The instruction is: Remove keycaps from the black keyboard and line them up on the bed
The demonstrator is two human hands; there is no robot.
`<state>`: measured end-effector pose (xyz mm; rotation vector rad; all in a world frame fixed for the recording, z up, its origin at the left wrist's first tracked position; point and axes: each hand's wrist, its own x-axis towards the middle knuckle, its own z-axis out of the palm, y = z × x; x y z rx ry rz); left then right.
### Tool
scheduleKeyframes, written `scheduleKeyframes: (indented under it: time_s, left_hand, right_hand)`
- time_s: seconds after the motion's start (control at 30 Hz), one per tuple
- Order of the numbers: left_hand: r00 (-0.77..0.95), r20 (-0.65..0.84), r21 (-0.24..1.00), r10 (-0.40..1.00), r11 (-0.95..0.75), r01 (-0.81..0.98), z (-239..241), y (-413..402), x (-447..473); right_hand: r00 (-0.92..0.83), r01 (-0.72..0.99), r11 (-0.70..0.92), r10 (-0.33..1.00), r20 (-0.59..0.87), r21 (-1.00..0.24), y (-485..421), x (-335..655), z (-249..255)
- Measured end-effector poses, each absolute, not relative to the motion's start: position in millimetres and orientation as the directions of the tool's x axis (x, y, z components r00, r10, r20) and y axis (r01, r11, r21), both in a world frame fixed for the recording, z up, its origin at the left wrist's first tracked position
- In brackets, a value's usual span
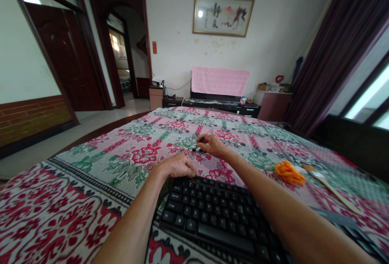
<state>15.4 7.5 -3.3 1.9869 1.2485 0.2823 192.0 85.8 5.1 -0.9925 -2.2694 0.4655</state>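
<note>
A black keyboard lies on the flowered cloth in front of me. My left hand rests curled on the keyboard's far left corner, fingers closed over its edge. Beyond the keyboard my right hand is closed in a pinch on a small dark thing with a thin stem or wire sticking up; I cannot make out what it is. A small pale piece lies on the cloth just under those fingers.
An orange crumpled cloth and a wooden-handled brush lie to the right. A dark flat object sits at the near right. Past the table stand a pink-covered TV on a low black cabinet, a doorway at left, curtains at right.
</note>
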Motion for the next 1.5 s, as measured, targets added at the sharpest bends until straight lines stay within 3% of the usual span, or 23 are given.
scheduleKeyframes:
  time_s: [0.2,0.6,1.07,1.5]
  left_hand:
    - [0.484,-0.204,0.693,0.851,-0.224,0.685,0.0,6.0,16.2]
    - [0.487,-0.220,0.709,0.845,-0.204,0.675,5.3,2.2,19.5]
    - [0.493,-0.210,0.709,0.844,-0.215,0.671,1.6,4.3,18.2]
    - [0.465,-0.233,0.690,0.854,-0.192,0.698,-1.0,6.6,16.6]
  right_hand:
    - [-0.507,0.476,0.609,0.780,0.368,-0.634,99.4,189.1,-9.3]
    - [-0.544,0.495,0.654,0.747,0.383,-0.572,84.6,196.9,-3.1]
    - [-0.530,0.512,0.631,0.766,0.364,-0.582,92.7,193.0,-10.7]
    - [-0.462,0.533,0.636,0.771,0.438,-0.557,113.2,195.4,-10.3]
